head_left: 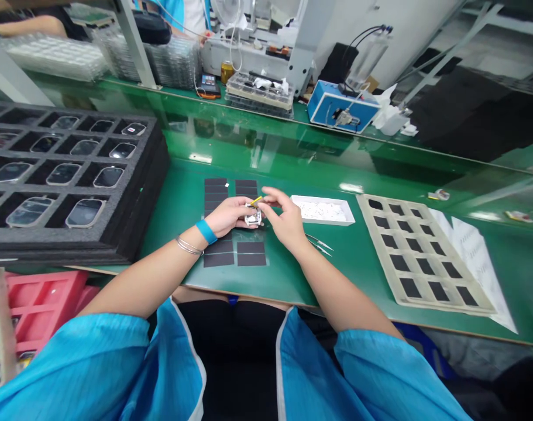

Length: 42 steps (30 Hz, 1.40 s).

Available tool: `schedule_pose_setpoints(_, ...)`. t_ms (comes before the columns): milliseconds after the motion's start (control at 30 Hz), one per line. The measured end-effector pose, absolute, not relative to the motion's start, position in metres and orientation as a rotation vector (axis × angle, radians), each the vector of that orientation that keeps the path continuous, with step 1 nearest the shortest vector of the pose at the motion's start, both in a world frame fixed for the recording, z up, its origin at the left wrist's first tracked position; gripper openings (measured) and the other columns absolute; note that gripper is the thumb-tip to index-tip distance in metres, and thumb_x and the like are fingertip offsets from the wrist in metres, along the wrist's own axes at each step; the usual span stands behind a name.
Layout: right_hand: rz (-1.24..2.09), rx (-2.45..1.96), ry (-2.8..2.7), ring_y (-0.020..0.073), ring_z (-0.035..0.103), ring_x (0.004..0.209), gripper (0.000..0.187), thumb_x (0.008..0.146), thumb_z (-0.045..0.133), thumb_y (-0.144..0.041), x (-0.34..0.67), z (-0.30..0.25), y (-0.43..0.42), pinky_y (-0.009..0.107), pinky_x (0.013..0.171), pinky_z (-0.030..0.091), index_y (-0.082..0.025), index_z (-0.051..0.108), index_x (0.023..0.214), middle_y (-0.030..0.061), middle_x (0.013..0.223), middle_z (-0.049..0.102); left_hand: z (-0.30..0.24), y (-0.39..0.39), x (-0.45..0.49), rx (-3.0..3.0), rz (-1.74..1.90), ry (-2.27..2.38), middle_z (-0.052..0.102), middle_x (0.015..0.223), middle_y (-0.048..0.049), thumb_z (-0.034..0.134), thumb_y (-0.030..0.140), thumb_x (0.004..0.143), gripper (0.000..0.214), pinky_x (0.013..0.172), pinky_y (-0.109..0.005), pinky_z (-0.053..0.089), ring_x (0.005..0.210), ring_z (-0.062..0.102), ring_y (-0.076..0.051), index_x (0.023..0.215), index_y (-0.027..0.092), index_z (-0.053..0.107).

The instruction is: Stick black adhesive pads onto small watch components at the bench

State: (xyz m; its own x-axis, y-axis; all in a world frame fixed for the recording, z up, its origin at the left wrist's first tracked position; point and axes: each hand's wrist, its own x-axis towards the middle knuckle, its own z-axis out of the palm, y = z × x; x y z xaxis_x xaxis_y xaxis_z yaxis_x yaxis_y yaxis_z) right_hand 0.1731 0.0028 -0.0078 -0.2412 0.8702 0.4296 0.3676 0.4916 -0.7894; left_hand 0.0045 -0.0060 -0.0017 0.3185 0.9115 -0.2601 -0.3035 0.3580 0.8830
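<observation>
My left hand (230, 215) is closed round a small silver metal part (253, 219), held just above the green bench. My right hand (282, 216) pinches a thin yellow strip (255, 201) at the top of that part. Both hands hover over two columns of dark rectangular pads (236, 252) lying on the bench. A pair of metal tweezers (319, 244) lies on the bench just right of my right wrist. A white shallow tray (323, 210) with tiny pale bits stands right behind my right hand.
A black foam tray (117, 193) of glassy parts stands at the left. A beige sheet with dark pads (418, 254) lies at the right, paper beside it. Pink trays (42, 301) sit low left. A blue box (339, 105), machines and stacked clear trays line the far side.
</observation>
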Motion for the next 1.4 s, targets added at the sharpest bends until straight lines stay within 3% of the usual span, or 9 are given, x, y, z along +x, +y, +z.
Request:
schedule_pose_setpoints(100,0.801,-1.089,-1.754,0.0185,0.065,0.097,0.029,0.087,0.059,-0.035,0.170,-0.010,0.004,0.033,0.085,0.052,-0.022,0.061,0.114,0.0056,0.103,0.070,0.004,-0.002,-0.002,0.742,1.053,1.009,0.071,0.077,-0.0083,0.068,0.008,0.072,0.012,0.067,-0.031,0.059,0.068,0.067,-0.016,0.083,0.011,0.064)
schedule_pose_setpoints(200,0.757,-1.117,-1.939,0.0195,0.063,0.097,0.011,0.086,0.058,-0.027,0.164,-0.012,0.003,0.034,0.084,0.051,-0.021,0.066,0.091,0.0057,0.099,0.069,0.008,0.002,-0.012,0.679,1.102,1.093,0.072,0.080,-0.0096,0.065,0.006,0.073,0.009,0.073,-0.036,0.059,0.073,0.068,-0.017,0.080,0.011,0.064)
schedule_pose_setpoints(300,0.661,-1.153,-2.174,0.0216,0.061,0.100,0.007,0.083,0.061,-0.018,0.158,-0.017,0.001,0.039,0.092,0.048,-0.020,0.067,0.079,0.0071,0.100,0.067,0.009,0.003,-0.018,0.694,1.020,1.114,0.071,0.079,-0.0098,0.066,0.007,0.071,0.009,0.077,-0.041,0.059,0.075,0.068,-0.020,0.079,0.011,0.065)
schedule_pose_setpoints(467,0.563,-1.249,-2.316,0.0246,0.059,0.103,0.005,0.081,0.067,-0.015,0.152,-0.023,-0.002,0.045,0.100,0.042,-0.018,0.071,0.081,0.0090,0.104,0.066,0.006,0.003,-0.016,0.714,0.967,1.162,0.069,0.072,-0.0085,0.067,0.005,0.069,0.009,0.078,-0.040,0.058,0.068,0.066,-0.017,0.075,0.011,0.063)
schedule_pose_setpoints(700,0.607,-1.280,-2.245,0.0232,0.059,0.101,0.005,0.079,0.069,-0.016,0.153,-0.027,0.000,0.044,0.098,0.043,-0.019,0.070,0.076,0.0072,0.101,0.063,0.010,-0.001,-0.010,0.719,0.961,1.207,0.068,0.068,-0.0053,0.059,0.002,0.073,0.011,0.072,-0.032,0.058,0.067,0.065,-0.014,0.077,0.012,0.061)
schedule_pose_setpoints(833,0.625,-1.274,-2.200,0.0231,0.056,0.100,0.010,0.081,0.067,-0.016,0.151,-0.035,0.004,0.044,0.098,0.043,-0.019,0.066,0.072,0.0067,0.098,0.059,0.011,-0.001,-0.010,0.730,0.957,1.210,0.069,0.070,-0.0062,0.058,0.002,0.074,0.010,0.072,-0.033,0.058,0.067,0.065,-0.014,0.077,0.012,0.061)
schedule_pose_setpoints(1000,0.596,-1.182,-2.283,0.0243,0.051,0.105,0.009,0.086,0.059,-0.013,0.154,-0.034,-0.002,0.046,0.101,0.040,-0.019,0.060,0.079,0.0090,0.102,0.055,0.011,0.000,-0.011,0.720,0.960,1.210,0.068,0.071,-0.0060,0.059,0.002,0.074,0.010,0.075,-0.034,0.058,0.068,0.065,-0.015,0.077,0.012,0.062)
schedule_pose_setpoints(1233,0.624,-0.898,-2.067,0.0212,0.056,0.102,0.011,0.091,0.055,-0.029,0.171,-0.008,-0.013,0.040,0.088,0.048,-0.021,0.057,0.084,0.0082,0.103,0.059,0.013,-0.002,-0.007,0.760,0.970,1.242,0.068,0.070,-0.0057,0.059,0.004,0.074,0.009,0.064,-0.029,0.057,0.064,0.063,-0.014,0.078,0.012,0.061)
schedule_pose_setpoints(1400,0.943,-0.945,-1.682,0.0181,0.064,0.084,0.022,0.080,0.069,-0.039,0.174,-0.006,-0.003,0.036,0.082,0.052,-0.021,0.059,0.074,0.0040,0.085,0.068,0.019,-0.009,-0.001,0.847,0.979,1.224,0.066,0.068,-0.0039,0.059,0.005,0.075,0.009,0.057,-0.026,0.057,0.061,0.062,-0.013,0.080,0.011,0.062)
